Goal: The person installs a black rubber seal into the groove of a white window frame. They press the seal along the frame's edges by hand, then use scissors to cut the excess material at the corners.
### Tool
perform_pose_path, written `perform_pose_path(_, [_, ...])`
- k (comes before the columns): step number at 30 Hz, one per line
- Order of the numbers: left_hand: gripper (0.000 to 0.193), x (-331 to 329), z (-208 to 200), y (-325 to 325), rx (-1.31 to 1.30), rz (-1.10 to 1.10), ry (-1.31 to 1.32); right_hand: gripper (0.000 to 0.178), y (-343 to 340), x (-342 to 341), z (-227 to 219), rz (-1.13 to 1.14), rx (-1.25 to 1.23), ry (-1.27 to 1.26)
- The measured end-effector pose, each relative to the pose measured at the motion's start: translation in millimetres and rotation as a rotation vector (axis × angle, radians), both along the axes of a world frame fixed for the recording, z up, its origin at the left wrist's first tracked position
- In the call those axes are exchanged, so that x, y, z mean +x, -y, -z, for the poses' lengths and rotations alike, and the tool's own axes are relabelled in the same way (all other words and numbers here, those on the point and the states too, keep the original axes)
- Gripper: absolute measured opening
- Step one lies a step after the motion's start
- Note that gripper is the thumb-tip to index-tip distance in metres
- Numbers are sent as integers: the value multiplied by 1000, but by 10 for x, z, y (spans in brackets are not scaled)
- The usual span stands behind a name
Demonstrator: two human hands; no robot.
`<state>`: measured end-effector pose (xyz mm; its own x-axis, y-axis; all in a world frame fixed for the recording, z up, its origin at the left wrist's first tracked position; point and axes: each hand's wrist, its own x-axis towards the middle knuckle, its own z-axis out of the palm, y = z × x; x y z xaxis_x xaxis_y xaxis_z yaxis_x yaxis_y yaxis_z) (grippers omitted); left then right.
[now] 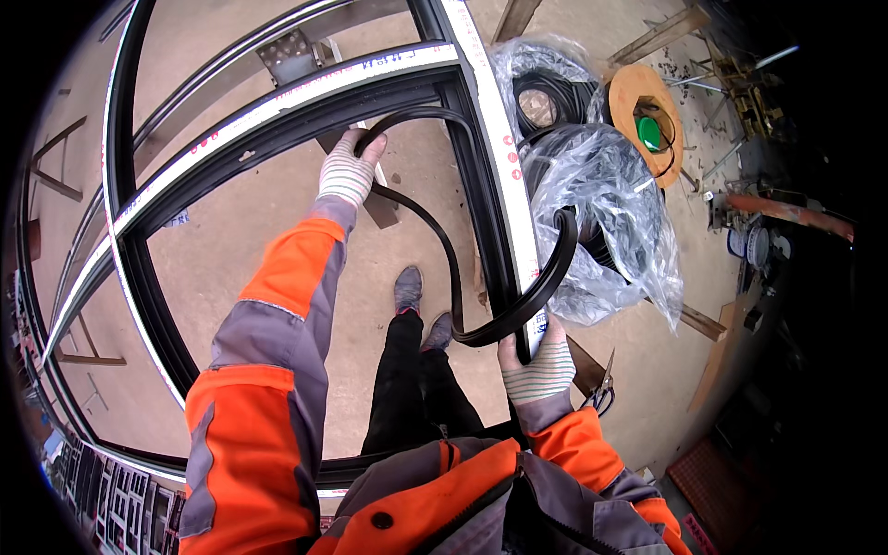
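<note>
A black rubber seal strip [444,242] loops inside a window frame [499,139] with dark inner sides and white, printed film on top. My left hand [350,171], in a striped fingertip-less glove, is closed on the strip near the frame's far crossbar. One part of the strip arcs from there to the far right corner; the other drops, bends and crosses over the right bar. My right hand [539,368], gloved alike, wraps round that right bar close below the crossing strip. Its fingertips are partly hidden by the bar.
Right of the frame, a clear plastic bag [601,203] holds coiled black strip, which runs out of it. Another bagged coil [555,97] and a wooden reel [622,111] lie beyond. Scissors [603,388] are by my right wrist. My shoes [408,289] stand within the frame opening.
</note>
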<state>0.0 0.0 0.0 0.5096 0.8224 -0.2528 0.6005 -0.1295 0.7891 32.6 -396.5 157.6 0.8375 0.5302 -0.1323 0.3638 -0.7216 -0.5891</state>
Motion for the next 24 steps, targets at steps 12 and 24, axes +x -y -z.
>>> perform_pose_path(12, [51, -330, -1090, 101, 353, 152, -412, 60, 49, -25, 1, -7, -13, 44])
perform_pose_path(24, [24, -930, -791, -195, 532, 73, -207, 55, -69, 28, -129, 33, -30, -59])
